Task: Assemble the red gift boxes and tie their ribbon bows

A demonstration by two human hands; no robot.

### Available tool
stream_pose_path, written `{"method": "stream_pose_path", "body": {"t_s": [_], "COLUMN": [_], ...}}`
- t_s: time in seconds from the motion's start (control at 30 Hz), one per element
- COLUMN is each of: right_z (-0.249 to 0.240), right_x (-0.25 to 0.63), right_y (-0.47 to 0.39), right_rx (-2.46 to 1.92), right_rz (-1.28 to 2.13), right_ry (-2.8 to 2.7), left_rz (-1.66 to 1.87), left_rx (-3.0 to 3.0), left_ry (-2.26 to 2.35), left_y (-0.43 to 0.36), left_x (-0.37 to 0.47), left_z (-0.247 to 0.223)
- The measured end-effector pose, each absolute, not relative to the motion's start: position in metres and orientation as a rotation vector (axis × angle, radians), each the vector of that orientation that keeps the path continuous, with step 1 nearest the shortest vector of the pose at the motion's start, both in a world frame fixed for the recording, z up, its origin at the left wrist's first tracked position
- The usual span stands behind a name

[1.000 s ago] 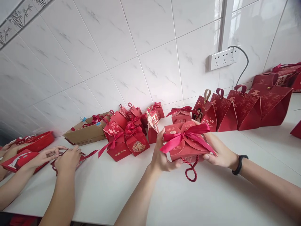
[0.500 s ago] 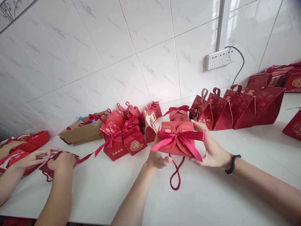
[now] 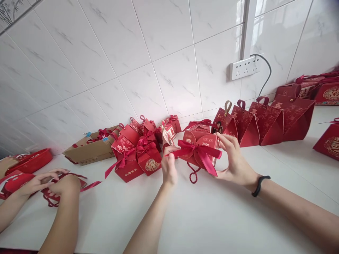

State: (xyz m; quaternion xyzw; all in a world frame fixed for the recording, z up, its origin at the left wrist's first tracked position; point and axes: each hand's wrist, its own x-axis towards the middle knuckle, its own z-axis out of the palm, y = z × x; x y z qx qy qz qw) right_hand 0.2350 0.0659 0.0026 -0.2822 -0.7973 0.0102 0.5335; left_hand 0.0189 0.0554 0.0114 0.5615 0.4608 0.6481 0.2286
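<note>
A red gift box with a bow hangs between my hands above the white table, its front tilted and a twisted red cord dangling beneath. My right hand, with a black band at the wrist, grips the box's right end between thumb and fingers. At the left, my left hand pinches the tail of the crimson ribbon beside the box. Another red box with a ribbon stands just behind.
Red boxes cluster left of centre beside an open carton. Tall handled boxes line the right. At left, another person's hands work on a red box near a red tray. A socket strip is on the wall.
The box has turned and tilted, showing its right side. My left hand has shifted from the box's left side onto the ribbon tail. The cord hangs higher and shorter.
</note>
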Motion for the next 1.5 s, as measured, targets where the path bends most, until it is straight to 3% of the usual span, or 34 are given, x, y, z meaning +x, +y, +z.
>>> {"method": "stream_pose_path", "body": {"t_s": [0.77, 0.97, 1.17, 1.3, 1.5], "right_z": [0.004, 0.002, -0.007, -0.002, 0.009], "right_x": [0.232, 0.234, 0.234, 0.230, 0.227], "right_y": [0.064, 0.065, 0.067, 0.066, 0.069], "right_rx": [-0.725, -0.646, -0.604, -0.674, -0.694], "right_rz": [0.365, 0.303, 0.487, 0.742, 1.649], "right_ry": [-1.730, -1.798, -1.839, -1.690, -1.279], "left_rz": [1.639, 1.795, 1.630, 1.547, 1.550], "left_rx": [1.759, 1.576, 1.471, 1.570, 1.771], "left_ry": [1.056, 1.079, 1.154, 1.196, 1.189], "left_y": [0.042, 0.043, 0.049, 0.051, 0.050], "left_x": [0.031, 0.033, 0.034, 0.036, 0.031], "left_z": [0.015, 0.016, 0.012, 0.009, 0.015]}}
